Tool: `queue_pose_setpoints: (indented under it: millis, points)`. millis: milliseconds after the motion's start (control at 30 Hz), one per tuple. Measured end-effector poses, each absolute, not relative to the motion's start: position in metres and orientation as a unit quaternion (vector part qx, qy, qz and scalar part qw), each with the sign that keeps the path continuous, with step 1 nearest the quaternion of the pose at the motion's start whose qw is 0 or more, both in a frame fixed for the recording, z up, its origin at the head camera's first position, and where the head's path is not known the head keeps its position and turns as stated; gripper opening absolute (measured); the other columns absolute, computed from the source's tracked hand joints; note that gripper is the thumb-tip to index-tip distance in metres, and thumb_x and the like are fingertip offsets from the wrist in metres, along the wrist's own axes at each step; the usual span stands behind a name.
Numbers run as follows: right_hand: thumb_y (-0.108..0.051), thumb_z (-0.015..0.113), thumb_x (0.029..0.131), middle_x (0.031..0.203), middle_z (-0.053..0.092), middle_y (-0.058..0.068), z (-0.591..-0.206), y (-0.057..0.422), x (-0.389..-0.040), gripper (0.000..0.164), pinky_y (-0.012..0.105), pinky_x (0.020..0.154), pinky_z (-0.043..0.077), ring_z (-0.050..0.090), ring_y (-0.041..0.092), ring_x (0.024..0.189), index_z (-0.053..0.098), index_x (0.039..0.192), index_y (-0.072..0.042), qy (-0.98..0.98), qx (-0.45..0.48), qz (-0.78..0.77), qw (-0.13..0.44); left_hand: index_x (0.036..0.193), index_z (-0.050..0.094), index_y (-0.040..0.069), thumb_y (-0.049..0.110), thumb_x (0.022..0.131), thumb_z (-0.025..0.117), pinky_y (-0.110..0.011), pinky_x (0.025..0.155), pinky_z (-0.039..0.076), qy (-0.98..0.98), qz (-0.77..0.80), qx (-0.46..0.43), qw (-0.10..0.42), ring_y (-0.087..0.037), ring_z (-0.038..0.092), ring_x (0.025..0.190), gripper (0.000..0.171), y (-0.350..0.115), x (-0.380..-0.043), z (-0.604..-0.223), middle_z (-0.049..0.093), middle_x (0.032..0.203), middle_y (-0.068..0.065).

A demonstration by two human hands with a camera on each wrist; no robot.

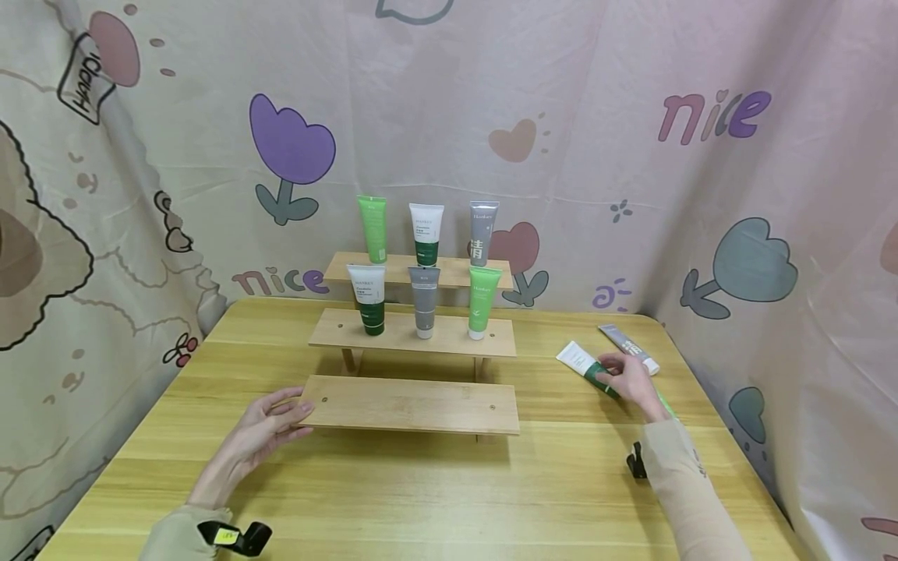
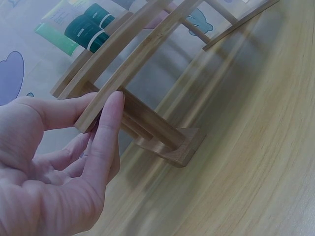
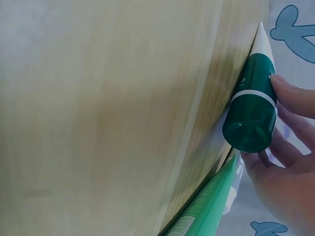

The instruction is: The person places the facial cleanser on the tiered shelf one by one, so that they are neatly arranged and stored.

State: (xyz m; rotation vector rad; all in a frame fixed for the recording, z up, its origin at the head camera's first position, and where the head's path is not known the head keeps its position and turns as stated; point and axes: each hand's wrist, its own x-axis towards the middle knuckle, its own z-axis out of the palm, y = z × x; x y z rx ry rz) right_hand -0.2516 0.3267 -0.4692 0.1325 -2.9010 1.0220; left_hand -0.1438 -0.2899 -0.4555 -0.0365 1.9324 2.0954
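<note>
At the left end of the lowest step of a wooden three-tier display stand [image 1: 414,403], my left hand [image 1: 270,425] pinches the board's edge between thumb and fingers. The left wrist view shows this hand [image 2: 64,157] with fingertips on both faces of the board [image 2: 142,54]. On the right of the table, my right hand [image 1: 627,380] holds a white squeeze tube with a dark green lower end [image 1: 581,361], which lies on its side. In the right wrist view, fingertips [image 3: 278,83] are against the tube's green part [image 3: 253,108]. A light green tube [image 3: 209,196] lies close by, mostly hidden by my arm in the head view.
A grey tube [image 1: 624,343] lies just beyond my right hand. Upright tubes stand on the two upper steps, among them a white-and-green one [image 1: 369,296], a grey one [image 1: 424,300] and a light green one [image 1: 482,300]. A patterned curtain [image 1: 435,101] hangs behind the table [image 1: 449,499].
</note>
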Motion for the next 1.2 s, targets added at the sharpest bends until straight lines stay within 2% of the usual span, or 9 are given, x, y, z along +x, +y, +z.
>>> queue_pose_setpoints:
  millis: [167,500,1200]
  points:
    - [-0.002,0.071,0.089,0.119,0.064,0.036,-0.4674,0.326,-0.2502,0.039,0.054,0.092,0.058,0.065,0.047,0.106,0.061,0.122,0.016,-0.944,0.043,0.327,0.02,0.154,0.01,-0.012,0.009,0.101,0.06,-0.025,0.091,0.063,0.671,0.727,-0.014,0.145,-0.006,0.066,0.097,0.076,-0.29,-0.1438,-0.4555,0.061,0.111,0.004]
    - [-0.003,0.071,0.089,0.118,0.065,0.037,-0.4682,0.3248,-0.25,0.039,0.054,0.092,0.058,0.064,0.048,0.107,0.06,0.122,0.016,-0.943,0.031,0.331,0.007,0.154,0.009,-0.013,0.01,0.101,0.06,-0.025,0.092,0.063,0.675,0.723,-0.013,0.147,-0.006,0.065,0.097,0.077,-0.2895,-0.1437,-0.4554,0.06,0.112,0.004]
    - [-0.003,0.072,0.089,0.118,0.064,0.037,-0.4679,0.3215,-0.2502,0.04,0.053,0.091,0.059,0.065,0.047,0.103,0.061,0.122,0.017,-0.937,0.013,0.347,0.016,0.154,0.01,-0.013,0.01,0.102,0.059,-0.025,0.091,0.063,0.68,0.719,-0.014,0.146,-0.007,0.066,0.097,0.076,-0.2897,-0.1441,-0.4556,0.061,0.112,0.005]
